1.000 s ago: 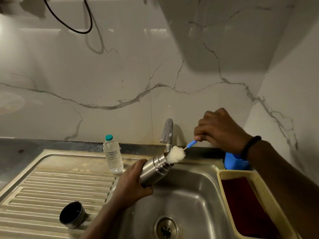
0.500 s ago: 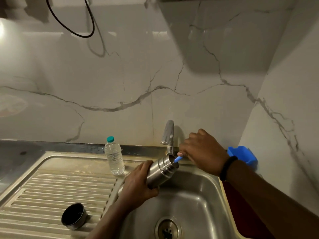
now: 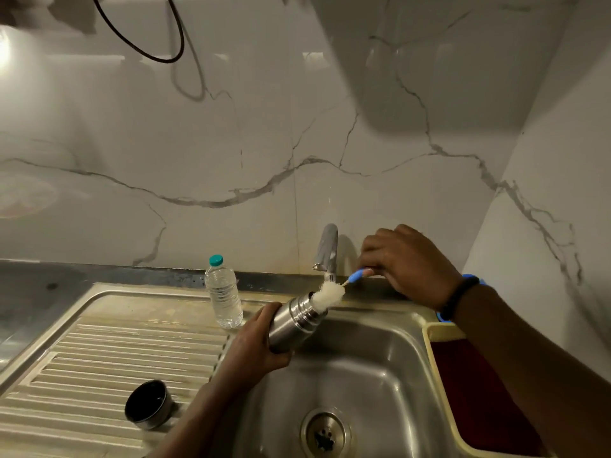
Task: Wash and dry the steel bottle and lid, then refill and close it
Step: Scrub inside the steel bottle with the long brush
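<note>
Left hand (image 3: 254, 345) grips the tilted bottle (image 3: 294, 320) over the sink (image 3: 373, 368); right hand (image 3: 405, 264) pinches the brush (image 3: 330, 294), bristles partly inside its mouth. Lid (image 3: 148, 404) rests on the drainboard (image 3: 99, 352).

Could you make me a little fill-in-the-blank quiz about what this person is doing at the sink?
1. The left hand grips the steel bottle over the ____.
2. The right hand pinches the blue handle of a ____ whose white bristles sit at the bottle's mouth.
3. The lid rests on the ribbed ____.
4. The plastic bottle by the tap has a ____ cap.

Missing words: sink; brush; drainboard; green
</note>
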